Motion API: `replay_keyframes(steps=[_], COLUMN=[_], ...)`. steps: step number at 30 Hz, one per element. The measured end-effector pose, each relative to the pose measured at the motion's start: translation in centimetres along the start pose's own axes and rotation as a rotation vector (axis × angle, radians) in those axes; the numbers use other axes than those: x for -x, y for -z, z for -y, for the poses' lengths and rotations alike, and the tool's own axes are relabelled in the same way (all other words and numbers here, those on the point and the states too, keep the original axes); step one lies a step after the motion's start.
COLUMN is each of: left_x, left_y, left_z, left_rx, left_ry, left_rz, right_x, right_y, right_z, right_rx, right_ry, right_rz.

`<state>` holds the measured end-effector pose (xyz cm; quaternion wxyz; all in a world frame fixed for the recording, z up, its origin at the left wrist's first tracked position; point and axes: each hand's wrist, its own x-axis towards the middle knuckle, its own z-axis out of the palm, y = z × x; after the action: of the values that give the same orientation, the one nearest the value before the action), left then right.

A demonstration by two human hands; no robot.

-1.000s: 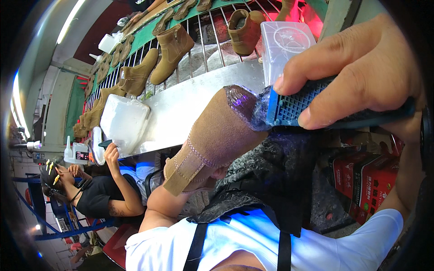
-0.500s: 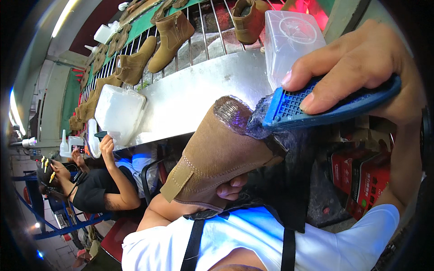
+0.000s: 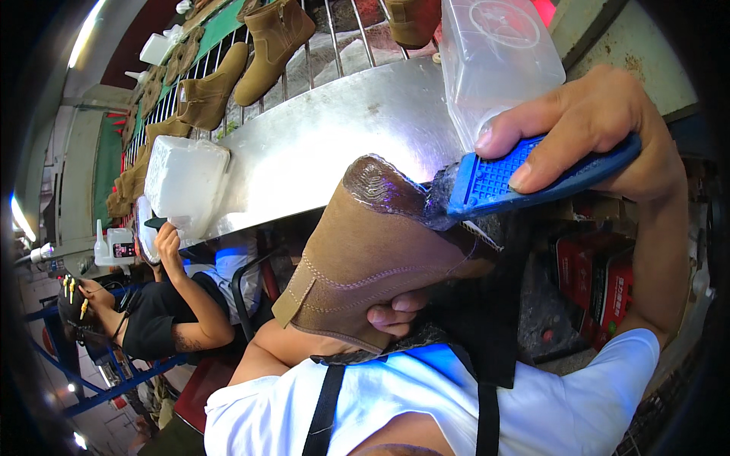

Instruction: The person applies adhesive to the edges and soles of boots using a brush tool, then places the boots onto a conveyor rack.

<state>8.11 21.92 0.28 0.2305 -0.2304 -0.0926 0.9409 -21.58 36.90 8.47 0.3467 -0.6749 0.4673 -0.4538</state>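
A tan suede ankle boot (image 3: 357, 251) is tipped on its side in front of me, its heel tab at lower left. My left hand (image 3: 399, 311) is closed around it, with only the fingers showing; the rest is hidden behind the boot. The boot's underside (image 3: 380, 186) faces up and away, coated with something wet and glossy. In my right hand (image 3: 593, 137) I grip a brush (image 3: 502, 182) by its blue, grid-textured handle, thumb and fingers pressed on it. Its dark, wet bristles touch the edge of the coated underside.
Ahead lies a metal tabletop (image 3: 319, 137) with a translucent plastic container (image 3: 494, 68) at right and another (image 3: 186, 178) at left. Several tan boots (image 3: 274, 45) stand on a barred rack beyond. A co-worker (image 3: 167, 319) sits at left. Red boxes (image 3: 593, 281) lie low at right.
The boot has turned slightly, showing more of its wet underside. My right hand and the brush have shifted a little left, and the bristles stay against the boot. The whole view has shifted slightly.
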Motion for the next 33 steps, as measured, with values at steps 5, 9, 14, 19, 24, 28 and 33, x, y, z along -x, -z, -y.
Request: replay_keyframes(steps=[5,9,14,19,24,28,33], left_x=[-0.2,-0.3,-0.3,-0.3,0.1,0.7,1.2], left_y=[-1.3,-0.7,1.0,0.9,1.0,0.2,0.6], left_z=[0.2,-0.2,-0.7,-1.1,-1.0,-1.9,-6.1], left_rx=[0.005,0.017,0.104,0.049,-0.016,-0.230,-0.765], left_ry=[-0.045,-0.002,0.063,0.055,0.036,-0.028,-0.276], left_rz=[-0.012,0.007,0.205,0.189,0.191,0.157,0.118], right_x=[0.7,1.2,0.9,1.3,2.3,4.8,8.2], right_y=[-0.1,-0.5,-0.5,-0.5,-0.6,-0.4,-1.9], right_z=[-0.7,-1.0,-0.5,-0.4,-0.2,-1.1,-3.4], right_rx=[-0.063,-0.099,-0.067,-0.101,-0.009,0.195,-0.271], right_ry=[-0.001,-0.012,-0.006,-0.007,-0.127,-0.253,-0.255], right_rz=[-0.029,-0.045,0.000,0.004,-0.019,-0.209,-0.727])
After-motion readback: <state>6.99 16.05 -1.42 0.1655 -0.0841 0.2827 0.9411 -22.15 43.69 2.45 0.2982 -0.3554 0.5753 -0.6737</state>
